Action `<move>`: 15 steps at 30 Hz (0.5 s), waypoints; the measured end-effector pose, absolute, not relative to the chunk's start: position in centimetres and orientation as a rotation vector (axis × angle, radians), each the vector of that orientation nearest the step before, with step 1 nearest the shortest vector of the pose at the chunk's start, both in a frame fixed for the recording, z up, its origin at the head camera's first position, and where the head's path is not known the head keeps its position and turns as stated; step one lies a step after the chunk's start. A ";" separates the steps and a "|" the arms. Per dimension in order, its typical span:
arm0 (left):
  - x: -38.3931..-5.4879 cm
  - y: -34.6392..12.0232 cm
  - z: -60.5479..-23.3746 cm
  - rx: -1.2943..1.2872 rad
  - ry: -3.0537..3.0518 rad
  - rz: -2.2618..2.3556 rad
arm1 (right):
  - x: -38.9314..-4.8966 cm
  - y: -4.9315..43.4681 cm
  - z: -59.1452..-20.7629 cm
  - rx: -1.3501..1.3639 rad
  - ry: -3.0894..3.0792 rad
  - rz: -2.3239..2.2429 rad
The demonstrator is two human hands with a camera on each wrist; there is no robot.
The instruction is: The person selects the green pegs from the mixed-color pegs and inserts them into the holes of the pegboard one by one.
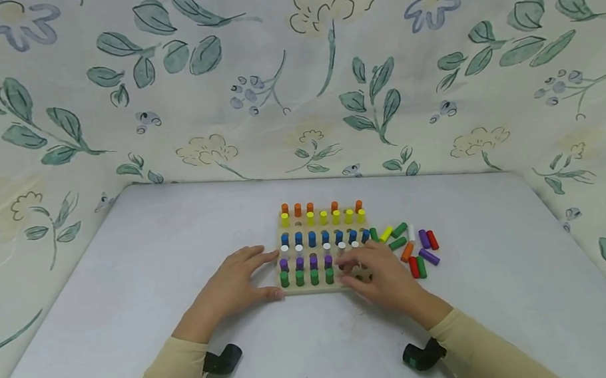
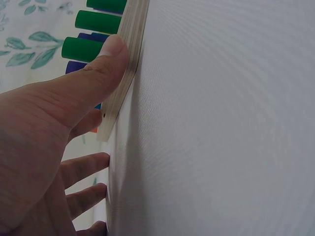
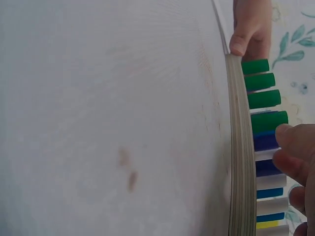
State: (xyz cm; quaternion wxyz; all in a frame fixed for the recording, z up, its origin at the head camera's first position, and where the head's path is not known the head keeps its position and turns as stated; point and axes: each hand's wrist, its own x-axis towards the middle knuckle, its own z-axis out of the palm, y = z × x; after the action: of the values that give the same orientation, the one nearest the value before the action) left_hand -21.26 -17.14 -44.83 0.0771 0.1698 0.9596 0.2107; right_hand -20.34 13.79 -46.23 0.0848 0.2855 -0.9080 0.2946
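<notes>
A light wooden pegboard (image 1: 311, 289) carries rows of coloured pegs: green in front, then purple, white, blue, yellow and orange behind. My left hand (image 1: 237, 283) rests against the board's left side, its thumb (image 2: 114, 46) at the front corner beside a green peg (image 2: 81, 49) and its other fingers spread. Over the right part of the front rows is my right hand (image 1: 378, 270). Its bent thumb and index finger stand slightly apart, the index fingertip (image 3: 281, 158) right at the top of a purple peg (image 3: 267, 167). Some pegs and holes are hidden beneath this hand.
Several loose pegs, among them a red peg (image 1: 432, 240), a purple peg (image 1: 429, 256) and an orange peg (image 1: 407, 251), lie on the white table (image 1: 321, 361) to the board's right. A flower-patterned cloth (image 1: 281, 64) encloses the table's back and sides.
</notes>
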 end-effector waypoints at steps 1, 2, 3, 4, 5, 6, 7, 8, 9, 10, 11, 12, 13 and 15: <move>-21.3 -17.1 -44.8 0.508 2.875 0.632 | -20.3 13.9 -46.3 0.845 -2.711 0.878; -21.3 -17.1 -44.8 0.505 2.874 0.633 | -20.3 14.0 -46.3 0.837 -2.714 0.876; -21.3 -17.1 -44.8 0.502 2.874 0.634 | -20.3 14.1 -46.3 0.832 -2.716 0.872; -21.3 -17.1 -44.8 0.500 2.874 0.635 | -20.3 14.2 -46.3 0.828 -2.717 0.865; -21.3 -17.1 -44.8 0.499 2.873 0.635 | -20.3 14.3 -46.3 0.824 -2.720 0.859; -21.3 -17.1 -44.8 0.497 2.873 0.635 | -20.3 14.4 -46.3 0.820 -2.722 0.854; -21.2 -17.1 -44.8 0.497 2.873 0.635 | -20.2 14.5 -46.3 0.817 -2.722 0.849; -21.2 -17.1 -44.8 0.496 2.873 0.634 | -20.2 14.6 -46.2 0.812 -2.722 0.848; -21.2 -17.1 -44.8 0.497 2.873 0.634 | -20.2 14.7 -46.2 0.807 -2.723 0.847; -21.2 -17.1 -44.8 0.494 2.871 0.634 | -20.1 14.8 -46.2 0.802 -2.723 0.849; -21.2 -17.1 -44.8 0.498 2.872 0.633 | -20.1 14.9 -46.2 0.795 -2.724 0.853; -21.2 -17.1 -44.7 0.495 2.869 0.636 | -20.1 15.0 -46.2 0.789 -2.726 0.856; -21.2 -17.1 -44.7 0.494 2.867 0.637 | -20.0 15.1 -46.2 0.782 -2.727 0.858; -21.2 -17.0 -44.7 0.493 2.863 0.640 | -20.0 15.4 -46.2 0.764 -2.736 0.858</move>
State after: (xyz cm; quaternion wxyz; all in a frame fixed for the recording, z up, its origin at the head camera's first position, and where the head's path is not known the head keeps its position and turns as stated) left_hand -21.20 -17.00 -44.73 0.0833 0.1650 0.9591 0.2145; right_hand -20.00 15.38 -46.21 0.0868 0.2566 -0.9186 0.2879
